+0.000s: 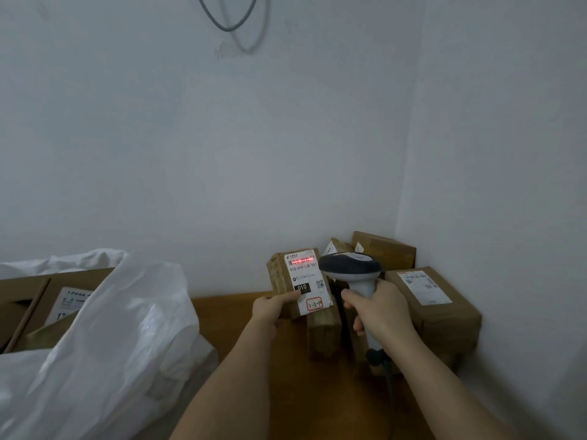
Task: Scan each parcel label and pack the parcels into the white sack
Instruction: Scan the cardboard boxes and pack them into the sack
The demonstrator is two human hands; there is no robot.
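My left hand grips a small brown parcel by its lower edge and holds it upright above the wooden table. Its white label faces me, and a red scan line glows across the barcode at the top. My right hand grips the handle of a grey and white barcode scanner, whose head points at the label from the right. The white sack lies open at the left, with boxes inside it.
More brown parcels are piled in the corner: a large one with a label at the right, one under the held parcel, and others against the wall. Walls close the back and right. A cable hangs from above.
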